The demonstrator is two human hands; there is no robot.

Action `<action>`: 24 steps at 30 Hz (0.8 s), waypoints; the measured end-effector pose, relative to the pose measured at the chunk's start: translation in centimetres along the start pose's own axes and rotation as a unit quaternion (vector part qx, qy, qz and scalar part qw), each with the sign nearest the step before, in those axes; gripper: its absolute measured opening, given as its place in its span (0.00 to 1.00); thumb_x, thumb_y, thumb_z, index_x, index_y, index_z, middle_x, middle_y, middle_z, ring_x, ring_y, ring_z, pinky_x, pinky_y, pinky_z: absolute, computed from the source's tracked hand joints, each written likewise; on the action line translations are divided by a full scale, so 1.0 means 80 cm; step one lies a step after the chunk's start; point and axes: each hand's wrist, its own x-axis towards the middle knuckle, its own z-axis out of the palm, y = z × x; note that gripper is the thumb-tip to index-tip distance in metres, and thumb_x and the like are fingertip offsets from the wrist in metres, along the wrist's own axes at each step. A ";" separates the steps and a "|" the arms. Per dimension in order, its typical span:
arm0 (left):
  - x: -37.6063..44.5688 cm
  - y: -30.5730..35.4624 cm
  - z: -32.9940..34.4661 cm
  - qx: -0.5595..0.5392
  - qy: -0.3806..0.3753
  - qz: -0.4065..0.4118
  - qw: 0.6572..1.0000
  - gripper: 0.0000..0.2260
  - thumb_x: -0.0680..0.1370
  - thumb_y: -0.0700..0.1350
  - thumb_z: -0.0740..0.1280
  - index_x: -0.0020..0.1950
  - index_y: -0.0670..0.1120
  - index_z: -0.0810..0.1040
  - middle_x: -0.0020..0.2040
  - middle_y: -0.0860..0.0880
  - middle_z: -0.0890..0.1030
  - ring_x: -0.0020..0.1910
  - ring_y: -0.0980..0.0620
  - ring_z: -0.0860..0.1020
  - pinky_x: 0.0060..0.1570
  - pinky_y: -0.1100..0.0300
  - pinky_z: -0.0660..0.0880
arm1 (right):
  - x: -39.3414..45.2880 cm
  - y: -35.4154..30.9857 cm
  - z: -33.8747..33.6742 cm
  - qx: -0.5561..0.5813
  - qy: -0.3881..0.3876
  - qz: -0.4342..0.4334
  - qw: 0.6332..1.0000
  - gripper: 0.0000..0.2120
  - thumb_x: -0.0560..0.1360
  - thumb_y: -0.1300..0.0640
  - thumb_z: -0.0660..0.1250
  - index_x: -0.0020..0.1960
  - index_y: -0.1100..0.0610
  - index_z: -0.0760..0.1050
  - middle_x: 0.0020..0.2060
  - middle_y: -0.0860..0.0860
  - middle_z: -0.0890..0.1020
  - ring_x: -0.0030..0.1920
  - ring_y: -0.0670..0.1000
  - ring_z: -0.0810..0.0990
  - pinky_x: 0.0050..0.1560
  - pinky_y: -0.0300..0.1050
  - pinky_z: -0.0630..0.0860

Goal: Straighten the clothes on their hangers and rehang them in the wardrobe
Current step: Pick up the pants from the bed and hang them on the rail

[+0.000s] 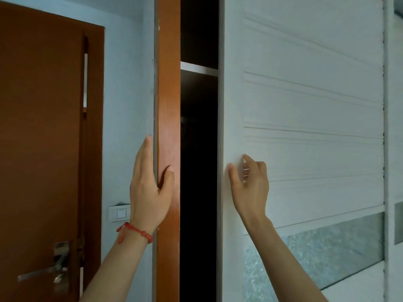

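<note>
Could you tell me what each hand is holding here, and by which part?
The left hand grips the wardrobe's brown side panel by its front edge. The right hand holds nothing; its fingertips press the white sliding door near its edge.

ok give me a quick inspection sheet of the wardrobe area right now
surface: white sliding wardrobe door, partly open on a dark gap; a shelf edge shows inside
job's things: no clothes or hangers seen
clutter: nothing seen
grips: left hand wraps the wooden side panel; right hand presses fingertips on the sliding door near its edge
cables: nothing seen
surroundings: brown room door with metal handle, wall switch, pale blue wall
</note>
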 end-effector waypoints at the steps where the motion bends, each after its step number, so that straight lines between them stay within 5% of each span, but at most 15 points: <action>1: -0.003 -0.003 0.003 -0.023 -0.011 -0.026 0.999 0.28 0.76 0.50 0.57 0.75 0.48 0.54 0.74 0.50 0.62 0.71 0.57 0.60 0.67 0.71 0.57 | -0.002 -0.004 0.003 0.005 -0.003 -0.006 1.000 0.20 0.76 0.51 0.64 0.65 0.59 0.71 0.51 0.48 0.70 0.50 0.51 0.75 0.54 0.47 0.75; 4: -0.006 -0.010 0.009 -0.079 -0.012 -0.060 0.995 0.26 0.77 0.50 0.58 0.74 0.49 0.58 0.72 0.50 0.66 0.71 0.52 0.65 0.68 0.57 0.64 | -0.005 -0.013 0.010 0.022 -0.014 -0.030 0.999 0.16 0.76 0.54 0.65 0.61 0.59 0.74 0.47 0.48 0.70 0.42 0.47 0.74 0.47 0.39 0.72; 9: -0.007 -0.021 0.010 -0.113 -0.007 -0.061 0.992 0.30 0.74 0.59 0.57 0.74 0.50 0.59 0.72 0.52 0.67 0.71 0.56 0.65 0.70 0.53 0.65 | -0.014 -0.022 0.025 0.053 -0.023 -0.071 0.996 0.12 0.75 0.55 0.66 0.56 0.59 0.76 0.41 0.45 0.69 0.38 0.41 0.73 0.40 0.26 0.69; 17: -0.008 -0.024 0.014 -0.124 0.011 -0.066 0.990 0.28 0.75 0.57 0.58 0.73 0.52 0.60 0.72 0.54 0.67 0.71 0.58 0.65 0.70 0.52 0.66 | -0.025 -0.035 0.039 0.086 -0.025 -0.079 0.993 0.13 0.74 0.55 0.66 0.57 0.59 0.77 0.39 0.41 0.68 0.38 0.44 0.74 0.41 0.30 0.71; 24: -0.009 -0.024 0.015 -0.124 0.015 -0.065 0.990 0.26 0.76 0.52 0.59 0.73 0.50 0.60 0.72 0.52 0.67 0.71 0.57 0.65 0.70 0.60 0.65 | -0.033 -0.050 0.046 0.069 -0.030 -0.100 0.992 0.15 0.75 0.55 0.65 0.58 0.60 0.76 0.39 0.44 0.66 0.36 0.41 0.71 0.38 0.25 0.68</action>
